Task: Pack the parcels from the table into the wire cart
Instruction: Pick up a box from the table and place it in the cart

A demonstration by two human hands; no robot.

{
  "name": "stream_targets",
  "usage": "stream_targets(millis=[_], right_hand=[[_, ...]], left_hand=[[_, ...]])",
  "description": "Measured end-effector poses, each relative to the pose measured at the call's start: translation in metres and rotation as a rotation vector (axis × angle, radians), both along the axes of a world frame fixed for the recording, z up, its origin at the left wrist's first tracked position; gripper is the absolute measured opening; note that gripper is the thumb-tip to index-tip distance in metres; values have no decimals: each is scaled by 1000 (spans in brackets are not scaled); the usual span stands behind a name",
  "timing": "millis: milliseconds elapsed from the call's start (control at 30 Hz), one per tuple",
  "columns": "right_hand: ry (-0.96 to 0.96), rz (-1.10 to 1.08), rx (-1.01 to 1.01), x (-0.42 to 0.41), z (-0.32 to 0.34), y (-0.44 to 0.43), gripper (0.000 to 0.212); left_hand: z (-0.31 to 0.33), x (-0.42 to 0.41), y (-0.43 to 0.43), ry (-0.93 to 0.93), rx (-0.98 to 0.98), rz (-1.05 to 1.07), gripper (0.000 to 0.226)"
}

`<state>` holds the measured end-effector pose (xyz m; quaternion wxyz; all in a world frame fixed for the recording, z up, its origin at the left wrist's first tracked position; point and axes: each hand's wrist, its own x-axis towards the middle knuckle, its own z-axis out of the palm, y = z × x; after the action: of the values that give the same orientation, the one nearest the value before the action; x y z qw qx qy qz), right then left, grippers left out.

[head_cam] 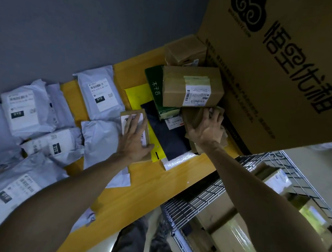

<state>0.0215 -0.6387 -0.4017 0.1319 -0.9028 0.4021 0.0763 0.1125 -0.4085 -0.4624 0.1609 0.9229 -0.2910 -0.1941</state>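
Looming over the rest, the big carton (281, 66) carries a black swirl-cloud logo and large black Chinese characters, upside down from this view; smaller print runs along its lower edge, too blurred to read. The wooden table (149, 188) runs left of and below the carton. The wire cart (200, 194) sits directly below the carton w/ several brown boxes (229, 232) already inside, labels blurred. Well left of the carton lie the grey mailers (100, 91), still on the table, each w/ a white barcode label and a black tag reading "010". Touching the carton's left face is a taped brown box (190, 87) w/ a white barcode label, text too small to read. It rests partly on a green box (157, 87) w/ white Chinese characters. Just below the carton's left edge is a brown paper parcel (195, 116): the right hand (206, 128) grips it, fingers spread and curled over its top. Further left of the carton, a small flat box (138, 122) w/ a white label lies on a yellow envelope (137, 97). The left hand (134, 139) presses on it, fingers straight and together.
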Motion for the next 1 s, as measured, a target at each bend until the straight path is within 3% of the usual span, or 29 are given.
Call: stream_targets(millis=[233, 433, 1000], right_hand=[[-21, -23, 44, -15, 7, 0, 77], [56, 131, 74, -66, 17, -5, 78], [-117, 183, 0, -230, 87, 33, 70]], left_hand=[[20, 3, -7, 34, -36, 97, 86], [43, -12, 0, 40, -30, 84, 82], [150, -122, 29, -58, -33, 41, 81]])
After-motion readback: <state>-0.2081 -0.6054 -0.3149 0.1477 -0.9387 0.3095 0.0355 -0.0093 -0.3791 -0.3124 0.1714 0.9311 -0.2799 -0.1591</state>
